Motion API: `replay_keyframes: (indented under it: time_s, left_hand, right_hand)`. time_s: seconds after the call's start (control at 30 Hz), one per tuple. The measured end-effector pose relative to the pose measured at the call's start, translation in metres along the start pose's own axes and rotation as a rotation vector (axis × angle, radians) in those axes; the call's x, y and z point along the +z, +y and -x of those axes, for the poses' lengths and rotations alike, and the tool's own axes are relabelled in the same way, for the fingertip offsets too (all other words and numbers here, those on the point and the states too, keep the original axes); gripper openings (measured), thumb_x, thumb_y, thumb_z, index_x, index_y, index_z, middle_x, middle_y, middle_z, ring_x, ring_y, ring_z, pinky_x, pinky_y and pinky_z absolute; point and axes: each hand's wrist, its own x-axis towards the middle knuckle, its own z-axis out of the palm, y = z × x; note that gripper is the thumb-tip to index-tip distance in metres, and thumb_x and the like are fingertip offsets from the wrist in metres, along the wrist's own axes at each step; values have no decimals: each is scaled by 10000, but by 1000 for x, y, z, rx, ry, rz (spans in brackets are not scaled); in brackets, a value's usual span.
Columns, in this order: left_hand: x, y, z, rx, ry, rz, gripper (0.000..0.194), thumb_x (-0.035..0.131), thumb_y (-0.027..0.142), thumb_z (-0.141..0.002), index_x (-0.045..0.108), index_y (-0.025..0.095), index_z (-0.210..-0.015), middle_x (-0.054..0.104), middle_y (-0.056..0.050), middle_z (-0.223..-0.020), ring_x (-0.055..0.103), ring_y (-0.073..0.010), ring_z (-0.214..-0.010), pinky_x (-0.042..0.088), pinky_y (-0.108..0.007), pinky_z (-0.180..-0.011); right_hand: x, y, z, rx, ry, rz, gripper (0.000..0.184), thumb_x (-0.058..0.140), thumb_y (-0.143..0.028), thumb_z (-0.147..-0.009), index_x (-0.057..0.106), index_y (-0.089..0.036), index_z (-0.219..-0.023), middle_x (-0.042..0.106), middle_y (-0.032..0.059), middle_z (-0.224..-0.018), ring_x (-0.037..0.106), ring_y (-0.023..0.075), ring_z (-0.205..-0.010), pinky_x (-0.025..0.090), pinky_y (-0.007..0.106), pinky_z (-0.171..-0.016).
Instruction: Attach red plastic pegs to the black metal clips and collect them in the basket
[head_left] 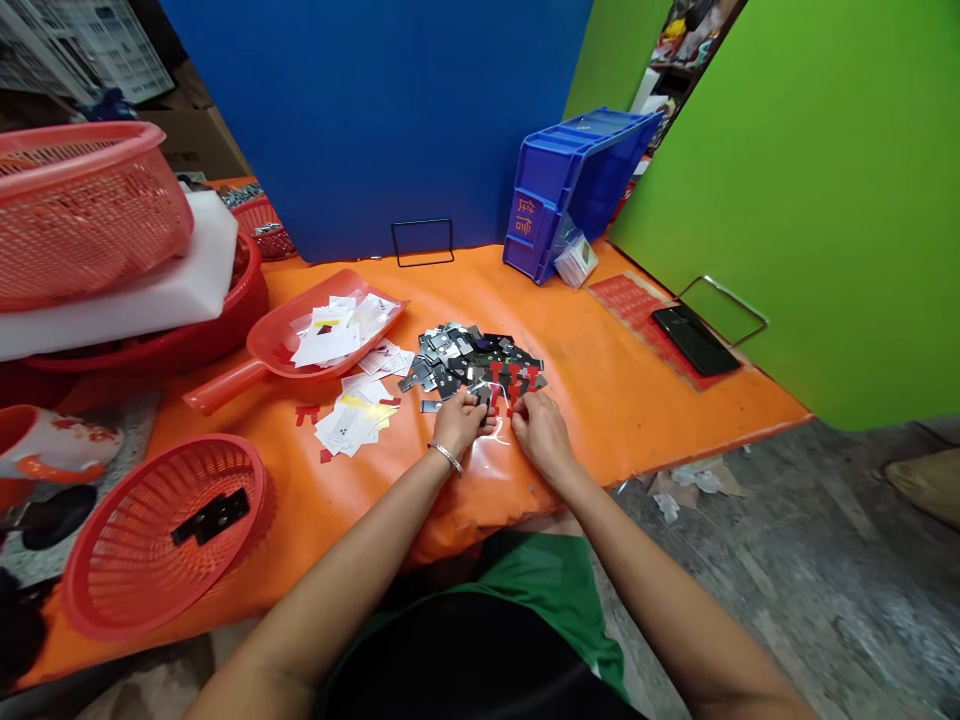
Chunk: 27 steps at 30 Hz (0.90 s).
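My left hand [459, 424], with a bracelet on the wrist, is closed on a small dark metal plate [485, 402] at the front of the pile. Just to its right, my right hand [541, 432] has its fingers pinched together beside small red cut pieces [514, 372]. Whether a piece sits between those fingertips is hidden. Right behind both hands lies a heap of black and silver metal plates [454, 352], with several red pieces on its right front part.
Left of the heap are loose white paper pieces [351, 425] and a red scoop [337, 372] holding more paper. A red basket [251, 570] with black parts stands front left. A blue crate [536, 190] stands behind; a phone [695, 340] lies right.
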Motion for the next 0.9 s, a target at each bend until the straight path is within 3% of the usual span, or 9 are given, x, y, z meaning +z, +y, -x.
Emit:
replay_keyframes:
  time_s: [0.13, 0.37, 0.53, 0.67, 0.9]
  left_hand:
    - [-1, -3, -2, -4, -7, -9, 165, 568, 37, -792, 442, 140, -760, 651, -44, -638, 640, -111, -530, 541, -230, -534]
    - [0, 0, 4, 28, -6, 14, 159, 583, 12, -757, 479, 131, -774, 661, -45, -650, 631, -107, -530, 542, -246, -568]
    - [-11, 6, 40, 5, -144, 75, 202, 609, -25, -702, 591, 105, -856, 700, -68, -761, 666, -120, -629, 549, -230, -630]
    - [-24, -2, 67, -110, -157, 136, 235, 648, -12, -679, 606, 102, -881, 702, -65, -775, 674, -127, -628, 561, -228, -631]
    - [-32, -20, 72, -143, -159, 191, 206, 646, -8, -690, 591, 97, -858, 687, -61, -736, 670, -123, -589, 569, -235, -631]
  right_hand:
    - [-3, 5, 5, 29, 75, -273, 73, 497, -177, -734, 524, -194, -668, 579, 35, -738, 532, 178, -710, 425, 295, -667]
    - [-18, 2, 10, 268, 102, -802, 149, 626, -315, -691, 533, -199, -699, 553, -20, -637, 526, 138, -577, 451, 268, -556]
    - [-20, -25, 32, 286, 19, -915, 243, 717, -354, -620, 548, -199, -701, 574, -22, -630, 533, 130, -551, 458, 264, -537]
    - [-11, -44, 53, 287, -6, -964, 231, 704, -360, -659, 539, -212, -723, 589, -13, -659, 567, 144, -576, 501, 283, -559]
    - [10, -46, 65, 277, 22, -933, 205, 679, -351, -704, 548, -207, -768, 598, -4, -712, 576, 140, -605, 495, 260, -535]
